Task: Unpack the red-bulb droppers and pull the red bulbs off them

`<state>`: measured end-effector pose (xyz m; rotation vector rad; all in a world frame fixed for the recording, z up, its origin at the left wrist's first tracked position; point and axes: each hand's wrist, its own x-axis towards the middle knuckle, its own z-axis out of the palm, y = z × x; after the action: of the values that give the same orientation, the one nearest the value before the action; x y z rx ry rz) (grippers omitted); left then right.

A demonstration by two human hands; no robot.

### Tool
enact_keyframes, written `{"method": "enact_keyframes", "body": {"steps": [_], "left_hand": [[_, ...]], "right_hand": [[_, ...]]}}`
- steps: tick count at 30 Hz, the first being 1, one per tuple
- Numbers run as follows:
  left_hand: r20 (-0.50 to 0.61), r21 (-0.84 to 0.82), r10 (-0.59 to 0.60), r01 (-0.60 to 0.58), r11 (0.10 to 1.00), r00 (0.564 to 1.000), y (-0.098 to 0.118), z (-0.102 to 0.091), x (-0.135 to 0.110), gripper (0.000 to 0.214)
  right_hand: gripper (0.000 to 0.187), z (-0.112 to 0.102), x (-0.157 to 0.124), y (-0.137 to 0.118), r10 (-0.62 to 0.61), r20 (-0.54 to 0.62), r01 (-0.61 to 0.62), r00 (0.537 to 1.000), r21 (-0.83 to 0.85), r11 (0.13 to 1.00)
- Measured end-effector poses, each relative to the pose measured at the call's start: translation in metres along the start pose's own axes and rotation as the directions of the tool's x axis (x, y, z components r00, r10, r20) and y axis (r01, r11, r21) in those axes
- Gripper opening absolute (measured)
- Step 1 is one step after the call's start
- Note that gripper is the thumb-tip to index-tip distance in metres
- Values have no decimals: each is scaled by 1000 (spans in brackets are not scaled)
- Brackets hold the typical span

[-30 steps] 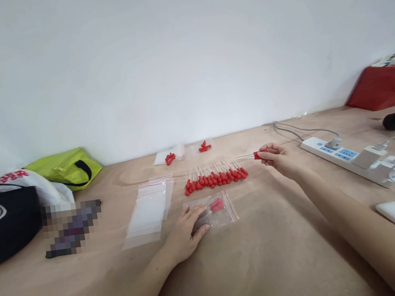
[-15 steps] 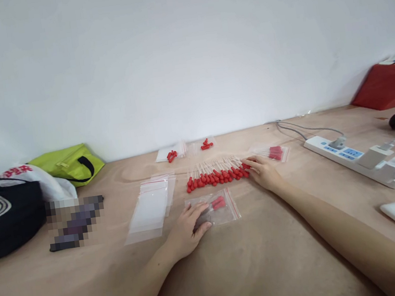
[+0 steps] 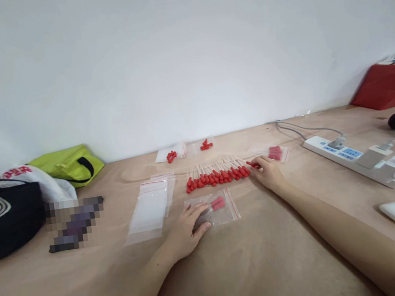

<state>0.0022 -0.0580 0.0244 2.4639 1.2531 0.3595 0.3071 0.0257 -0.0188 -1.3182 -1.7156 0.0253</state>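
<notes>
While the left hand (image 3: pixel 188 229) lies over a clear zip bag (image 3: pixel 229 213), its thumb standing wide of its fingers, the right hand (image 3: pixel 267 174) pinches a red-tipped stick (image 3: pixel 253 164) between narrowed thumb and fingers at the right end of a row of similar sticks (image 3: pixel 216 177) on a brown tabletop (image 3: pixel 262 256). The row stretches across the tabletop's middle, pale shafts toward the far edge, red tips toward the near side. More red tips (image 3: pixel 218 203) show in the zip bag, just right of the left fingertips. Just beyond the right hand, another bag (image 3: pixel 285 155) lies flat around red-tipped sticks. Two small clusters of red pieces (image 3: pixel 171 156) sit near the far edge, beside the wall (image 3: pixel 185 57); whether they are in or on clear bags cannot be told. Flat clear bags (image 3: pixel 149 205) overlap left of the row. Toward the tabletop's left side rest a black bag (image 3: pixel 15 230), a white plastic bag (image 3: pixel 53 184) and a yellow-green bag (image 3: pixel 59 164); toward its right, a power strip (image 3: pixel 344 154) and, by the far edge, a red bag (image 3: pixel 386 88).
</notes>
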Motion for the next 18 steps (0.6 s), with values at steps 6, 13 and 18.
{"method": "enact_keyframes", "body": {"steps": [6, 13, 18], "left_hand": [[-7, -3, -6, 5, 1000, 1000, 1, -1, 0, 38], [-3, -3, -17, 17, 1000, 1000, 1, 0, -1, 39], [1, -11, -7, 7, 1000, 1000, 0, 0, 0, 40]], "right_hand": [[15, -3, -3, 0, 144, 115, -156, 983, 99, 983], [27, 2, -7, 3, 306, 102, -321, 947, 203, 925], [26, -4, -4, -5, 309, -62, -297, 949, 157, 942]]}}
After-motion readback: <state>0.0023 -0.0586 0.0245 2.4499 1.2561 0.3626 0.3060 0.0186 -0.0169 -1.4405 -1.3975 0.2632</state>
